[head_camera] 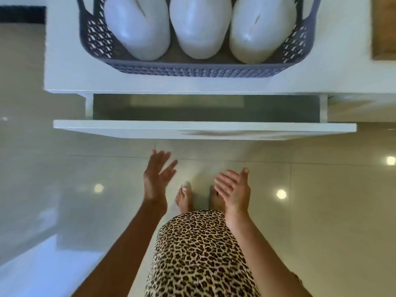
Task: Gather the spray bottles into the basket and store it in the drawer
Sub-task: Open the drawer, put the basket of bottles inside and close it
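Glossy tiled floor (321, 200) beneath both hands. Left hand (155, 179) and right hand (233, 189) spread open, fingers straight, holding nothing. Just beyond them, white drawer (203, 128) pulled partly out. Farther beyond, on the cabinet top (62, 61), grey basket (199, 69) with three white spray bottles (200, 28) lying side by side inside.
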A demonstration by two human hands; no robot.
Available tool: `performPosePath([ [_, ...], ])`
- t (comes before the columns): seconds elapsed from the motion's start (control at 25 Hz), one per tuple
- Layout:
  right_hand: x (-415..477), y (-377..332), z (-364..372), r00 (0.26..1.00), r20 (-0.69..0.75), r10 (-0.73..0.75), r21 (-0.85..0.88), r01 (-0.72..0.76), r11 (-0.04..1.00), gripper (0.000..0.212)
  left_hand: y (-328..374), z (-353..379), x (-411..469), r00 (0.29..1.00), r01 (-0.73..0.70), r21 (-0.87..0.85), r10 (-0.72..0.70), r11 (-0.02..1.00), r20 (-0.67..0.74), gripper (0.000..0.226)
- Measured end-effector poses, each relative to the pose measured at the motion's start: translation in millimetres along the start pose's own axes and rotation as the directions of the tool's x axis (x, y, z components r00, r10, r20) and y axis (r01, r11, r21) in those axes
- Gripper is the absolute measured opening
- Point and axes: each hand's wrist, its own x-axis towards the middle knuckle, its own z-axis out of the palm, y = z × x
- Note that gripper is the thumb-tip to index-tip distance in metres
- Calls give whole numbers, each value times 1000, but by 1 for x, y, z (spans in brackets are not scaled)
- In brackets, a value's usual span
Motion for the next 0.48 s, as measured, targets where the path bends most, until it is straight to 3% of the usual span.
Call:
performPosePath([
  [0.04, -20, -7, -2, 968, 14, -252, -252, 247, 936, 36, 11, 4, -17, 966, -226, 204, 246, 953, -80, 56],
  [0.08, -34, -15, -3, 862, 95, -497, -466, 480, 743, 31, 21, 9, -29, 868, -433, 409, 494, 803, -52, 56],
  [0.12, -41, -26, -2, 715, 220, -663, -607, 633, 481, 34, 32, 14, -35, 740, -579, 571, 669, 582, 68, 60],
  [0.16, -39, -40, 2, 578, 344, -740, -683, 695, 226, 41, 43, 18, -34, 631, -649, 678, 741, 345, 227, 66],
  [0.2, -35, -55, 8, 496, 435, -751, -729, 684, 30, 46, 53, 23, -28, 586, -659, 737, 717, 150, 378, 72],
  [0.24, -29, -69, 15, 468, 504, -726, -759, 641, -113, 50, 60, 28, -20, 602, -630, 776, 633, 0, 488, 78],
  [0.32, -13, -89, 28, 553, 598, -581, -787, 544, -293, 59, 66, 36, 0, 706, -541, 814, 412, -212, 576, 85],
  [0.36, -4, -93, 31, 615, 620, -488, -784, 507, -357, 63, 65, 36, 8, 752, -505, 822, 332, -264, 569, 87],
  [0.4, 5, -94, 31, 657, 628, -418, -775, 479, -412, 65, 60, 36, 14, 781, -483, 830, 292, -278, 552, 89],
  [0.48, 16, -90, 24, 668, 645, -371, -749, 459, -478, 65, 51, 35, 16, 797, -466, 847, 294, -256, 527, 90],
])
